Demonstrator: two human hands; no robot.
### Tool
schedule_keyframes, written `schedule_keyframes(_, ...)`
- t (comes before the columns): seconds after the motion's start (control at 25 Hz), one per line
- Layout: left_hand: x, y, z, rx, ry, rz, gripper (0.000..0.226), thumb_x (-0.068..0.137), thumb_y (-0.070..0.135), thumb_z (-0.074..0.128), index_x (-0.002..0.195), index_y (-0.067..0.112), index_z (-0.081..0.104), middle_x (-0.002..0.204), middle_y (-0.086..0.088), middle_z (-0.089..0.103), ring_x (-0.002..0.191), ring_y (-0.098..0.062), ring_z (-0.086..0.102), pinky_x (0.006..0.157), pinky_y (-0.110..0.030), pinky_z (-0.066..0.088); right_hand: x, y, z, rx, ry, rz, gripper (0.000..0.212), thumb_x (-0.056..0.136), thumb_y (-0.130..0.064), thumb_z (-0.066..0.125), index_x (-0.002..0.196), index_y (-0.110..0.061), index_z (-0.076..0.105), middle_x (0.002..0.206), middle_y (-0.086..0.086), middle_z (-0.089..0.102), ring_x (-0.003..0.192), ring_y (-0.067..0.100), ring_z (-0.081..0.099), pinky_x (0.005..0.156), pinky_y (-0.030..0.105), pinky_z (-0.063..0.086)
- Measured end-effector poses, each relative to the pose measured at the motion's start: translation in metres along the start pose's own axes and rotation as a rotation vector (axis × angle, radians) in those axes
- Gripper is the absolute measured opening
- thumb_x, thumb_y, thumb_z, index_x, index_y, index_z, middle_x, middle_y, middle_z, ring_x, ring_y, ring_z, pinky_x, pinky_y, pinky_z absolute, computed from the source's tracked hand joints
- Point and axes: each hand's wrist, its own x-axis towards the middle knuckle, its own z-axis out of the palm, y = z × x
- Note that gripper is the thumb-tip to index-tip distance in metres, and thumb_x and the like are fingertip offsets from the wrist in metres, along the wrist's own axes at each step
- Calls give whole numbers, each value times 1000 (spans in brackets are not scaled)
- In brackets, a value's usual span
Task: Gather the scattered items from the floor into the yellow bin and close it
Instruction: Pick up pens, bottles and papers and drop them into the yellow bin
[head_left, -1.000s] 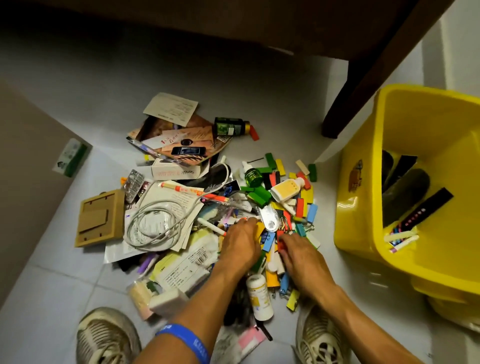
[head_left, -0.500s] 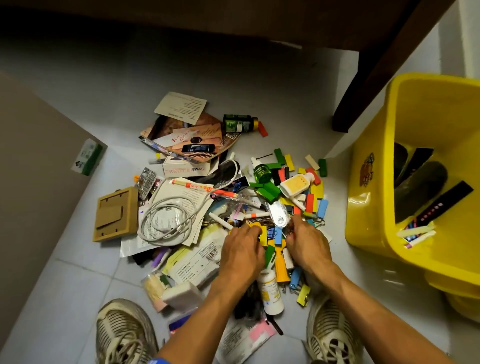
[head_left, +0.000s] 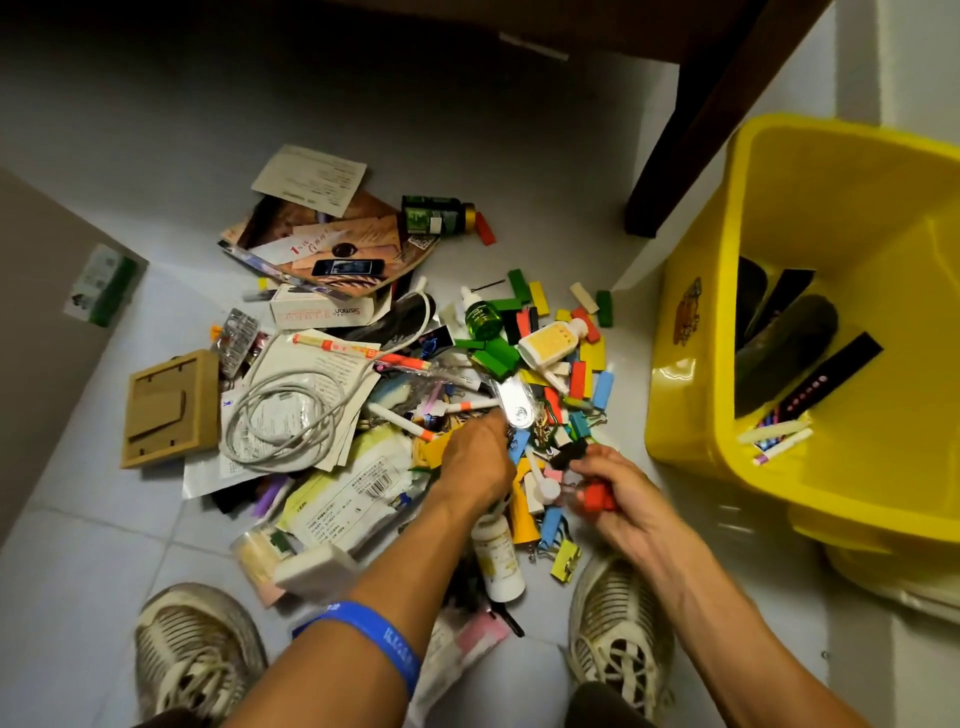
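A heap of scattered items (head_left: 395, 374) covers the floor: papers, a coiled white cable (head_left: 291, 421), coloured blocks (head_left: 576, 358), small bottles, markers and binder clips. The open yellow bin (head_left: 691, 410) stands at the right with dark strips and a few markers inside. My left hand (head_left: 475, 460) lies knuckles up on the heap's middle, fingers curled down among small pieces; what it holds is hidden. My right hand (head_left: 608, 491) is lifted just right of the heap and grips a red block plus a small black piece.
A dark wooden furniture leg (head_left: 691, 150) stands behind the bin. A brown panel (head_left: 47, 312) with a green sticker rises at the left. My two shoes (head_left: 197, 654) sit on the tiles below the heap. A cardboard square (head_left: 171, 410) lies left of the cable.
My right hand has come off the heap and drawn back to the right with a red block and a black piece in it. My left hand stays on the heap's middle.
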Motion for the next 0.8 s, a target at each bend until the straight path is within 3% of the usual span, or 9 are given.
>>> schedule_keyframes(0.12,-1,-4,-3,-196,0,-69,22,80,9,60,99,20,55,94,-1,62,83,-22,59,62,-32,48,-3,3,-6,-31,-55,36,38,59,17,53,85,-10,52,73,9,51,47,12,44,33,21,35)
schedule_keyframes(0.2,-1,-2,0,-323,47,-131,10,82,10,51,84,20,49,82,0,59,76,-21,57,57,-33,44,-7,8,-10,-2,-92,70,38,56,18,40,80,-10,50,70,7,47,51,14,42,39,24,42)
schedule_keyframes(0.28,-2,1,5,-253,78,-106,2,81,19,50,82,20,48,79,1,57,74,-23,56,58,-35,44,-14,14,-15,-7,-84,105,36,58,17,37,79,-10,51,67,7,50,56,17,48,45,29,49)
schedule_keyframes(0.36,-4,3,13,-65,67,-5,17,84,33,56,94,20,51,89,2,58,80,-24,56,64,-35,45,-17,23,-21,-269,18,62,26,72,13,45,86,-7,56,67,6,56,50,16,49,42,27,45)
schedule_keyframes(0.48,-3,3,22,55,103,49,31,89,34,64,114,17,54,105,-6,63,92,-28,60,71,-35,45,-14,39,-22,-1123,212,-191,2,89,-20,62,90,-22,61,82,-2,66,60,14,56,51,28,44)
schedule_keyframes(0.56,0,5,22,51,135,44,22,92,27,60,110,15,57,103,-8,66,88,-28,61,67,-32,41,-11,49,-19,-1554,263,-311,19,85,-41,66,94,-26,57,89,-7,66,77,16,62,59,27,41)
schedule_keyframes(0.68,0,-1,15,-104,71,-13,16,92,20,55,105,17,63,99,-4,68,83,-22,60,69,-32,46,-3,58,-15,-1697,276,-413,29,82,-43,68,103,-24,60,99,-2,68,87,22,63,63,26,39)
schedule_keyframes(0.8,-5,-15,1,-533,-57,-218,14,92,17,52,93,20,66,83,1,68,68,-14,62,59,-30,50,0,57,-15,-1622,261,-354,20,83,-31,69,100,-23,64,93,-1,67,77,16,59,61,24,39)
